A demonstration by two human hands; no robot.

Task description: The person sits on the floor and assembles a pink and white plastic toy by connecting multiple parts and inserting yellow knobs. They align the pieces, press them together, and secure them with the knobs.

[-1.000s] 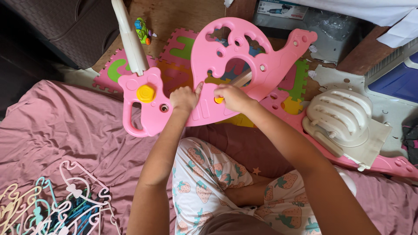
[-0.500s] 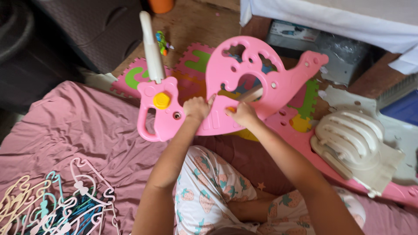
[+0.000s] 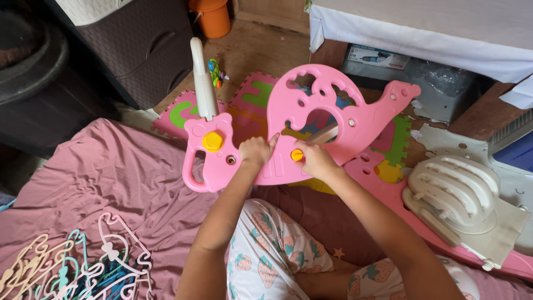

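Two hands [image 3: 286, 155] grip the pink toy panel [image 3: 311, 133]; foam mats [image 3: 244, 103] and hangers [image 3: 72, 266] lie nearby.

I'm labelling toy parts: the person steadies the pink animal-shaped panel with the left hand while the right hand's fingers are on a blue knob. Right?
Not quite: the knob under the right hand is yellow, not blue, as the head view shows. The left hand does rest on the pink animal-shaped panel.
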